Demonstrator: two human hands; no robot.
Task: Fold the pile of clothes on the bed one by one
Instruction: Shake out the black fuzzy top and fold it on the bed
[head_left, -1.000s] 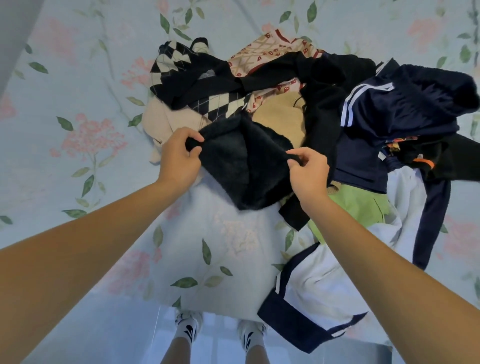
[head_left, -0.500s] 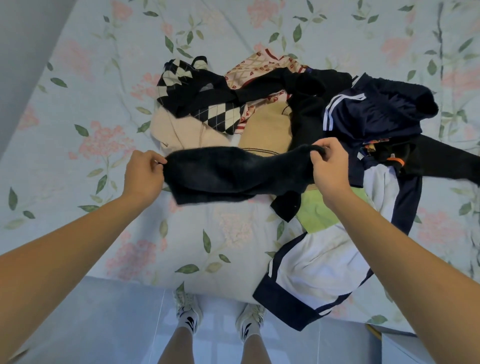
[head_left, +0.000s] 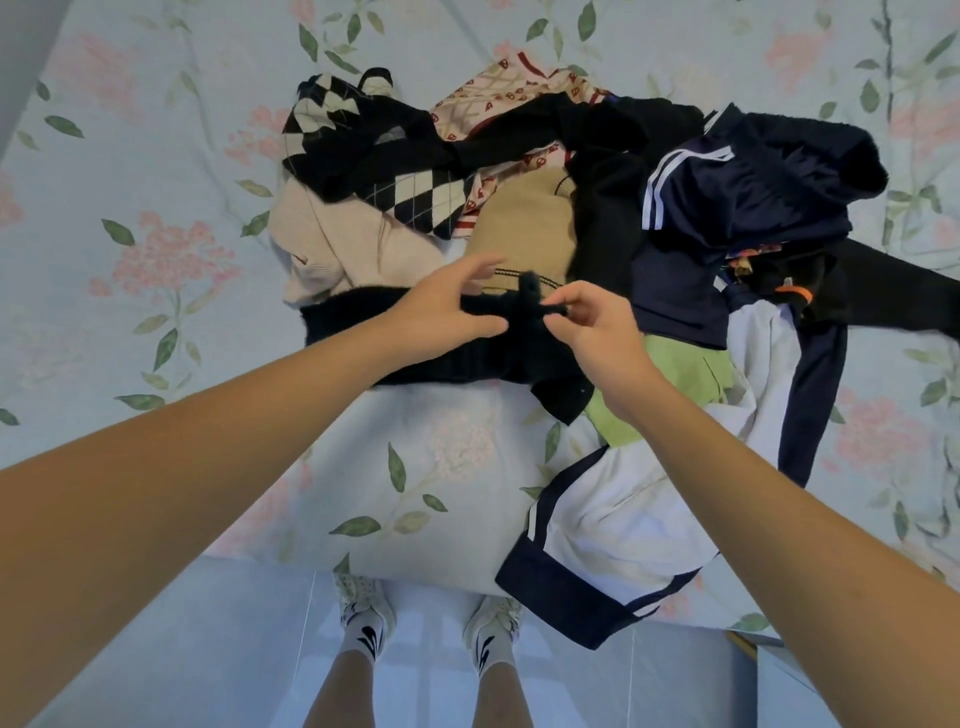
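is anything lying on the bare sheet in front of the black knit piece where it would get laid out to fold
Nothing visible does. The floral sheet just in front of the black knit garment is bare; the white and navy garment lies off to the right. Both the left hand and right hand are already on the knit.

Bare bed (head_left: 156, 322) lies open left of the clothes pile (head_left: 597, 208); the white jacket (head_left: 623, 519) seemingly blocks the right.

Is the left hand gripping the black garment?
No, the left hand lies on the black garment with fingers spread, while the right hand pinches it.
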